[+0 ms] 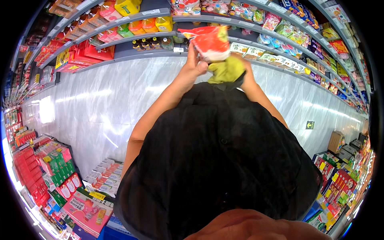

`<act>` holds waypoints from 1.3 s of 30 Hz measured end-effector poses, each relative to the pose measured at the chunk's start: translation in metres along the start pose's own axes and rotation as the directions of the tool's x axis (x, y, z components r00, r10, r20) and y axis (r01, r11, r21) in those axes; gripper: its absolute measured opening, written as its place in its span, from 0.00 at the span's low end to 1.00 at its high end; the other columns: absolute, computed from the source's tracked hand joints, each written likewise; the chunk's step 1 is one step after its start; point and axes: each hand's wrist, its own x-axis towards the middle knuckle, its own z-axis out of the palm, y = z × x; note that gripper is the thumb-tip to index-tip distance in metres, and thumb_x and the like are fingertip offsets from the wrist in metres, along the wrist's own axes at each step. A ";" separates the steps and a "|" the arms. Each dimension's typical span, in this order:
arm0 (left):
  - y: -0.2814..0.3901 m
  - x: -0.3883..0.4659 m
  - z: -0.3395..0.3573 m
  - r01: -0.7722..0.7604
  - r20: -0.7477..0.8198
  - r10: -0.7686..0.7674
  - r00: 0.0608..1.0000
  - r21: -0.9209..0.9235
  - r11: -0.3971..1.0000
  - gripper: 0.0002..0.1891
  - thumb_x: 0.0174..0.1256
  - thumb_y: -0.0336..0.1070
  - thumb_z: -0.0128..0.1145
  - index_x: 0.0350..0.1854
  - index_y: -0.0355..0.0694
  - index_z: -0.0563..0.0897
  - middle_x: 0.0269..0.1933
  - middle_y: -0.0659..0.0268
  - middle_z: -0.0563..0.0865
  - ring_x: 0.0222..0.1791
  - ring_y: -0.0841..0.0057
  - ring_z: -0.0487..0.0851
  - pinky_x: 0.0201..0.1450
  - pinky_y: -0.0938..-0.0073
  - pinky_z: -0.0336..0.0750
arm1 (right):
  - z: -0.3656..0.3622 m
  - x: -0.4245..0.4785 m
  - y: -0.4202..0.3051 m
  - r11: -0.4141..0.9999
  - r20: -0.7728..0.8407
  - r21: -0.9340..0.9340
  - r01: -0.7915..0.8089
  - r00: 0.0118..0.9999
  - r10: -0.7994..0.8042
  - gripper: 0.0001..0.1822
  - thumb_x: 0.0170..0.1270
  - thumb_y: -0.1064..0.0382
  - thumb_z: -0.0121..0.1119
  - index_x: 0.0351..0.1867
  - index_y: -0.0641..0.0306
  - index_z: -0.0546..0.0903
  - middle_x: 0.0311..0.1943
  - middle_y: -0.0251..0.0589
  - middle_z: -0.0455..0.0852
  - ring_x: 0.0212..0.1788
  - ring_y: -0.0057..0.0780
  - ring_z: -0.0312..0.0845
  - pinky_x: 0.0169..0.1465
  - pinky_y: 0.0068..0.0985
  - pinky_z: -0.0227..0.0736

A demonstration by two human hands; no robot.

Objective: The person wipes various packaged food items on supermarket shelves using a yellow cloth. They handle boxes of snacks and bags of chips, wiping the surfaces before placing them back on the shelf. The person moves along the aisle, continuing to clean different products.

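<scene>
My left hand [194,63] grips a red and white plastic snack bag [211,43] by its left side, raised in front of the shelves. A crumpled yellow-green cloth [227,70] is bunched in my right hand [247,75], just under the bag. The cloth hides most of the right fingers. Motion blurs both the bag and the cloth, so I cannot tell whether they touch. Behind the bag, a shelf edge [240,40] runs across.
Bottled drinks [147,26] fill the shelves ahead on the left. Bagged sweets [289,31] and flat packets [270,58] line those on the right. Glossy grey floor tiles [99,90] lie below. Stacked boxed goods [57,162] stand behind at left, more cartons [337,181] at right.
</scene>
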 end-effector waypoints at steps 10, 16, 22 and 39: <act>0.009 0.019 -0.017 -0.055 -0.169 -0.065 0.983 -0.622 0.781 0.27 0.57 0.39 0.49 0.60 0.35 0.68 0.55 0.56 0.78 0.56 0.60 0.76 0.60 0.57 0.69 | 0.001 0.031 -0.066 0.960 0.183 -0.089 0.265 0.952 -0.246 0.26 0.41 0.74 0.60 0.48 0.52 0.81 0.47 0.39 0.81 0.48 0.43 0.75 0.51 0.33 0.71; 0.024 0.004 -0.061 -0.165 -0.200 0.035 0.979 -0.681 0.713 0.33 0.50 0.47 0.56 0.61 0.40 0.70 0.56 0.56 0.78 0.58 0.57 0.74 0.63 0.50 0.65 | -0.036 0.025 -0.016 0.617 0.099 0.768 -0.170 0.984 0.147 0.23 0.63 0.61 0.54 0.59 0.66 0.71 0.53 0.48 0.78 0.53 0.33 0.74 0.57 0.29 0.70; 0.033 -0.007 -0.055 0.021 0.073 0.027 0.997 -0.590 0.807 0.39 0.43 0.46 0.60 0.63 0.36 0.68 0.57 0.54 0.77 0.57 0.56 0.76 0.59 0.56 0.72 | -0.021 0.052 -0.023 0.723 0.125 0.636 -0.272 0.960 0.251 0.24 0.68 0.59 0.51 0.63 0.64 0.65 0.58 0.43 0.74 0.54 0.27 0.73 0.55 0.26 0.72; -0.013 0.043 -0.032 0.535 0.051 -0.548 0.835 0.159 0.830 0.21 0.59 0.30 0.61 0.55 0.36 0.72 0.45 0.63 0.84 0.42 0.78 0.83 0.42 0.76 0.79 | -0.006 -0.020 0.085 -0.055 0.422 0.832 -0.552 0.566 0.708 0.19 0.71 0.53 0.45 0.56 0.61 0.73 0.50 0.42 0.80 0.49 0.32 0.79 0.54 0.31 0.75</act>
